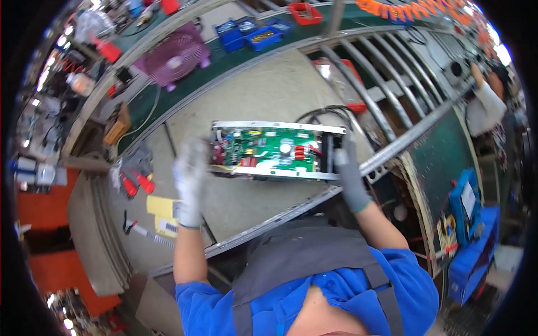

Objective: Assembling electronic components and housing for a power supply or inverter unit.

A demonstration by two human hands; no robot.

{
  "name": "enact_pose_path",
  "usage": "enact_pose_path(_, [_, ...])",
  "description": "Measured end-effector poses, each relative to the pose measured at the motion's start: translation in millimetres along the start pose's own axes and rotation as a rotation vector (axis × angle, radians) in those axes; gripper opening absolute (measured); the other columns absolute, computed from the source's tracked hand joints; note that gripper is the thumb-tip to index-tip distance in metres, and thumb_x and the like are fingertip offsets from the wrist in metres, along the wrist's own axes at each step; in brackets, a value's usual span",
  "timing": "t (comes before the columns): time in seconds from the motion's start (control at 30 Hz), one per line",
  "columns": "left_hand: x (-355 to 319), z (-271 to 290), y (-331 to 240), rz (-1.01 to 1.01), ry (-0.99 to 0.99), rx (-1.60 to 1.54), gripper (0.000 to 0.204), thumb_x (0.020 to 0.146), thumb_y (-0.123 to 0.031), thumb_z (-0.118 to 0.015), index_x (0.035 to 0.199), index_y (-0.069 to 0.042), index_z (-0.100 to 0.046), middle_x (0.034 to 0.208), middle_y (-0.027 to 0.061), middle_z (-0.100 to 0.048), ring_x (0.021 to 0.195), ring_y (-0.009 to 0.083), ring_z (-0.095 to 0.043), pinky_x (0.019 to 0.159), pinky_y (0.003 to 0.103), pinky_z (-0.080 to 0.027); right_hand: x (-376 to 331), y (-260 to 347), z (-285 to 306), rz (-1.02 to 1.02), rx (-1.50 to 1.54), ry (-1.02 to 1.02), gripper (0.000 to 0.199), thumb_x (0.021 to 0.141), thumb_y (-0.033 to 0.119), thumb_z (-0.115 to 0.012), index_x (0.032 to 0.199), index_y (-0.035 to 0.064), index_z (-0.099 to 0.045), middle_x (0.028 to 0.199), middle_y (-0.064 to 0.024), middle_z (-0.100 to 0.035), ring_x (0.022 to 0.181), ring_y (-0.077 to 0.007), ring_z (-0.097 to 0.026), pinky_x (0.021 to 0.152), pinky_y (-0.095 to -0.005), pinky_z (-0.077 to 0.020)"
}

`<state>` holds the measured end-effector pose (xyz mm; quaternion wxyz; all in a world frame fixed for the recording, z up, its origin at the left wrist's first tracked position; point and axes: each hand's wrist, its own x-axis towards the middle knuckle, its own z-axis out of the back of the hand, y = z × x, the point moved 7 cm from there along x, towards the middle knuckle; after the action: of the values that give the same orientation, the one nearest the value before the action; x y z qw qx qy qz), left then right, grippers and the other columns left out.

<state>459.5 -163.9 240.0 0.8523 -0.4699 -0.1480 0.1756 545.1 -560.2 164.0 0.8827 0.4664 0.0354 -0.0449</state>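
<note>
A long metal-framed electronic unit (280, 127), with a green circuit board (269, 152) facing up, lies crosswise before me. White components, red parts and a yellow wire show on the board. My right hand (352, 176), in a grey glove, grips the unit's right end, thumb over the edge. In a pale glove, my left hand (192, 176) is at the unit's left end; motion smears its fingers, so I cannot tell whether they hold it. Black cables (330, 112) loop behind the right end.
Metal rollers (386, 109) run off to the far right, with a red tray (353, 84) beside them. Left lie red-handled tools (137, 182) and a yellow paper (161, 207). Beyond are a purple fan grille (175, 59) and blue bins (246, 33). Another person's sleeved arm (486, 109) shows at right.
</note>
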Motion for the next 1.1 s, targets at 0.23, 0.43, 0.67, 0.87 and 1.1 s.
enact_pose_path(0.23, [100.8, -81.9, 105.3, 0.348, 0.425, -0.668, 0.078, 0.101, -0.062, -0.049, 0.145, 0.002, -0.047, 0.133, 0.0134, -0.06, 0.123, 0.0218, -0.056, 0.108, 0.039, -0.045, 17.1, -12.4, -4.8, -0.097, 0.821, 0.258, 0.092, 0.1, 0.072, -0.03, 0.155, -0.0011, -0.029, 0.152, -0.0157, -0.044, 0.14, -0.025, -0.044, 0.117, -0.0376, -0.0344])
enact_pose_path(0.43, [37.2, -59.1, 85.2, 0.27, 0.253, -0.672, 0.067, 0.104, -0.058, -0.042, 0.131, 0.001, -0.055, 0.123, 0.0166, -0.065, 0.106, 0.0228, -0.065, 0.088, 0.036, -0.055, -32.6, -53.2, -37.7, -0.382, 1.106, 0.303, 0.066, 0.105, 0.06, -0.036, 0.135, 0.0053, -0.059, 0.121, -0.01, -0.069, 0.106, -0.0197, -0.068, 0.094, -0.0349, -0.0554])
enact_pose_path(0.67, [-69.5, -19.3, 95.8, 0.244, 0.125, -1.003, 0.059, 0.106, -0.046, -0.046, 0.141, 0.001, -0.048, 0.147, 0.0174, -0.048, 0.132, 0.0269, -0.052, 0.113, 0.042, -0.04, -124.3, -90.1, -60.0, -0.822, 1.266, 0.448, 0.044, 0.109, 0.032, -0.041, 0.143, 0.007, -0.05, 0.131, -0.0099, -0.063, 0.113, -0.0205, -0.066, 0.094, -0.0366, -0.0585])
enact_pose_path(0.87, [-72.7, -23.4, 106.9, 0.41, 0.174, -1.033, 0.069, 0.102, -0.023, -0.06, 0.155, 0.002, -0.025, 0.152, 0.018, -0.044, 0.136, 0.0256, -0.05, 0.114, 0.041, -0.043, -118.5, -81.8, -59.6, -0.581, 1.099, 0.502, 0.041, 0.108, 0.028, -0.041, 0.142, 0.0072, -0.052, 0.129, -0.0097, -0.065, 0.112, -0.0212, -0.067, 0.093, -0.0372, -0.0592])
enact_pose_path(1.1, [-129.5, -4.6, 128.5, 0.226, -0.13, -0.775, 0.076, 0.1, -0.032, -0.062, 0.157, -0.002, -0.022, 0.151, 0.0163, -0.044, 0.137, 0.0267, -0.046, 0.116, 0.042, -0.038, -53.2, -76.3, -98.0, -0.688, 1.35, 0.758, 0.037, 0.106, 0.021, -0.043, 0.137, 0.0037, -0.055, 0.127, -0.0119, -0.065, 0.108, -0.0224, -0.068, 0.088, -0.0385, -0.0613])
